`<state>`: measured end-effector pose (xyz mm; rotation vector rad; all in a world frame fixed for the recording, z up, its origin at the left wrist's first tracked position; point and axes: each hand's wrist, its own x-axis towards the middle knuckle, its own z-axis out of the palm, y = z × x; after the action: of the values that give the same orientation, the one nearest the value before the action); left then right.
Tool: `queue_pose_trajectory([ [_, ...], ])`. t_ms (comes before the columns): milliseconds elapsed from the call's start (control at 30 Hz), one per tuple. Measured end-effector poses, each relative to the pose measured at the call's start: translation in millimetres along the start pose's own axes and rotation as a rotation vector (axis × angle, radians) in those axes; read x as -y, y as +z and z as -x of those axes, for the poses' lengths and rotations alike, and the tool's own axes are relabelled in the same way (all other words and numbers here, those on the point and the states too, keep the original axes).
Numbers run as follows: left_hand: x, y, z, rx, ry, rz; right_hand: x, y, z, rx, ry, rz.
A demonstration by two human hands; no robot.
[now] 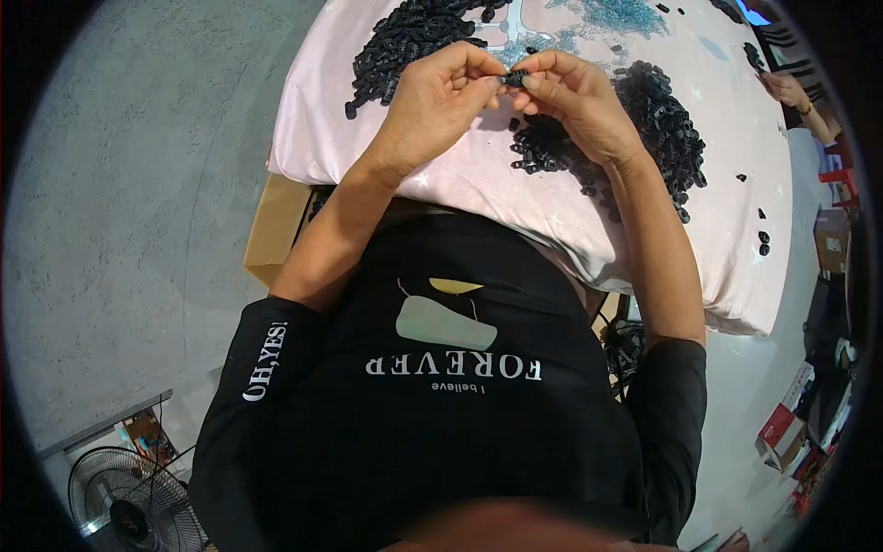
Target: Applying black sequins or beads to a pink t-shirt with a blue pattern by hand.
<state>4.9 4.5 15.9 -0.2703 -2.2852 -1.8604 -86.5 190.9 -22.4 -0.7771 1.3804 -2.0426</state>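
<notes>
Over the far middle of the cloth-covered table, my left hand (448, 92) and my right hand (575, 97) meet fingertip to fingertip. Between them they pinch a small black ribbed plastic part (514, 79), both thumbs pressed against it. My fingers cover its ends, so its full shape does not show. A heap of small black plastic parts (409, 46) lies beyond my left hand. Another heap of black parts (658, 129) spreads beside and beneath my right wrist, with a smaller cluster (543, 145) just under that hand.
Pale pink cloth (487, 166) covers the table. A few loose black parts (763, 244) lie near its right edge. Another person's hand (786, 89) reaches in at the far right. A cardboard box (276, 225) stands below the left edge; a fan (133, 506) stands lower left.
</notes>
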Motion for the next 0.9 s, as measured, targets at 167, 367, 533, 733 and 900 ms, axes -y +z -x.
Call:
queue_pose_trajectory([
  [167,1.7,0.8,-0.8,0.001,-0.014,-0.102,-1.5,-0.5,-0.5,-0.007,0.010,0.008],
  [367,5.7,-0.2,-2.0,-0.013,-0.078,-0.188,-1.6,2.3,-0.5,-0.006,-0.016,0.040],
  [533,10.4,1.3,-0.4,-0.038,-0.085,-0.213,-5.5,4.7,-0.9,-0.020,-0.088,0.141],
  [733,9.3,9.0,0.8,-0.100,-0.040,-0.307,-4.1,10.6,1.9,-0.074,-0.149,0.235],
  [900,11.8,1.9,1.1,-0.051,-0.040,-0.156,-2.2,13.3,1.2,-0.067,-0.101,0.194],
])
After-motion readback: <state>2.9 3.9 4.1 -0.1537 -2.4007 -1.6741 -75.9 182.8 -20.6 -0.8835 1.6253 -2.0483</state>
